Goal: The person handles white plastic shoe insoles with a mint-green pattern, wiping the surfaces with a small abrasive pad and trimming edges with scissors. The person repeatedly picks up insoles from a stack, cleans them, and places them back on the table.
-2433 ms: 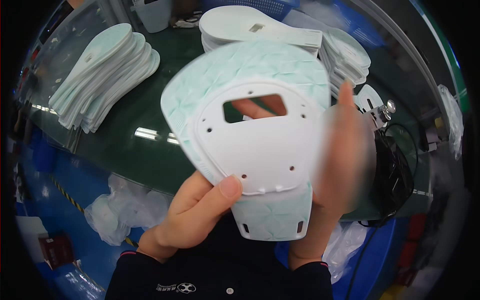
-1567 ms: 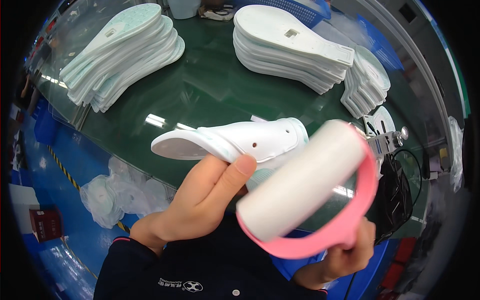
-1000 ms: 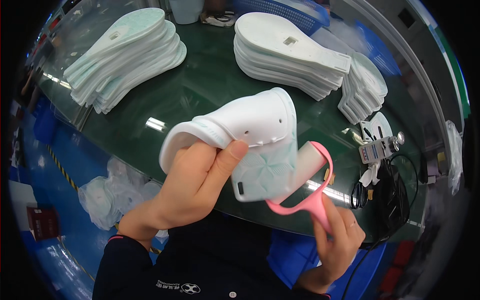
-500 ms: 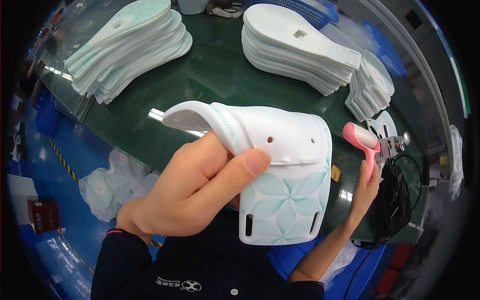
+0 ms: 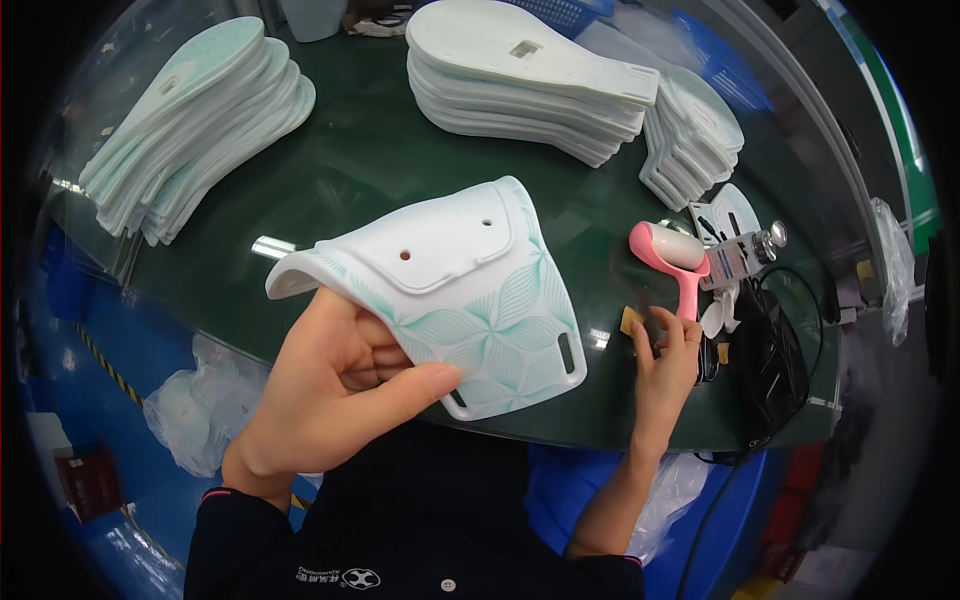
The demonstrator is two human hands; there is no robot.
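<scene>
Left hand (image 5: 330, 400) pinches a curved white plastic panel (image 5: 450, 290) with a mint leaf pattern, held up over the green counter (image 5: 360, 170). Right hand (image 5: 665, 365) rests loosely open at the pink lint roller (image 5: 665, 258) lying on the counter; grip on its handle not clear. Risk: the smooth, bowed panel could slip from a thumb-edge pinch. Stacked soles (image 5: 190, 120) look matte and foamy.

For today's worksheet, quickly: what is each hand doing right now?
Left hand: closed on the white and mint patterned sole piece.
Right hand: fingers at the pink lint roller handle; grip cannot be told.
</scene>
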